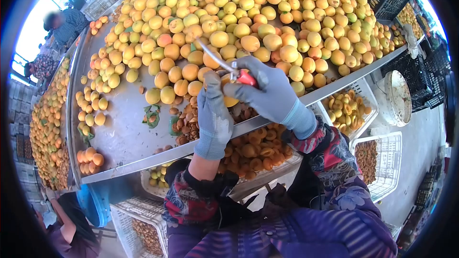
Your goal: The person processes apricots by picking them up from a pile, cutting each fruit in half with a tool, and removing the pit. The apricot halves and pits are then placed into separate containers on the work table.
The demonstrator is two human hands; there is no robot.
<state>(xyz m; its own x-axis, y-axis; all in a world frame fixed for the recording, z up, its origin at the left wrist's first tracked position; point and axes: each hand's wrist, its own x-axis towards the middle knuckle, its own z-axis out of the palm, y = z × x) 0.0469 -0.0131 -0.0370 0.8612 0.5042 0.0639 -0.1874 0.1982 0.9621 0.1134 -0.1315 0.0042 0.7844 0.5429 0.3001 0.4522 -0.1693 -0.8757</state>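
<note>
My right hand (270, 88), in a grey glove, is wrapped round the red handle of a knife (247, 78). Its thin curved blade points up and to the left, over the fruit. Beside it, my gloved left hand (213, 114) is closed on an apricot (230, 101), mostly hidden by the fingers of both hands. Both hands are above the near edge of a metal table (126, 136), where a large heap of whole apricots (224, 33) lies. Brown pits (187, 123) are piled just left of my left hand.
Below the table edge, apricot halves (256, 150) fill a crate. On the right stand another crate of halves (345, 110), a white bucket (399, 98) and a crate of pits (389, 162). A blue bucket (93, 205) and several people are on the left.
</note>
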